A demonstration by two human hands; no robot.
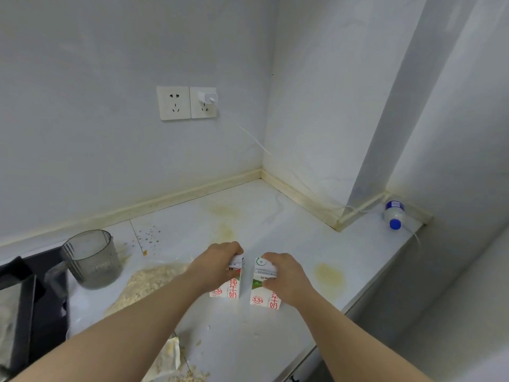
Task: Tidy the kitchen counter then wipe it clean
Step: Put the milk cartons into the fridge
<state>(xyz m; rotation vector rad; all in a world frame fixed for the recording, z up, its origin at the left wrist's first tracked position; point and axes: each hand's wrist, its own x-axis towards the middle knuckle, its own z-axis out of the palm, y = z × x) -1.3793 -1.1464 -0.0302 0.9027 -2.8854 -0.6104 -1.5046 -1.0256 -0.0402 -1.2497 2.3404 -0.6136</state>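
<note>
Soft, even, bluish-cool light; faint shadows; wide-angle bending at edges; mild blur throughout, stronger at lower left.

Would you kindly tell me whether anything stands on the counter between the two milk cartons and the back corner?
Nothing visible does. The left hand grips the left white cardboard milk carton, the right hand the right carton; the white counter beyond bears only flat yellowish stains. The clear blue-capped plastic bottle lies far right.

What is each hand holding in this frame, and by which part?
The left hand grips the left white, red-lettered milk carton by its top; the right hand grips the right white, red-lettered milk carton by its top.
</note>
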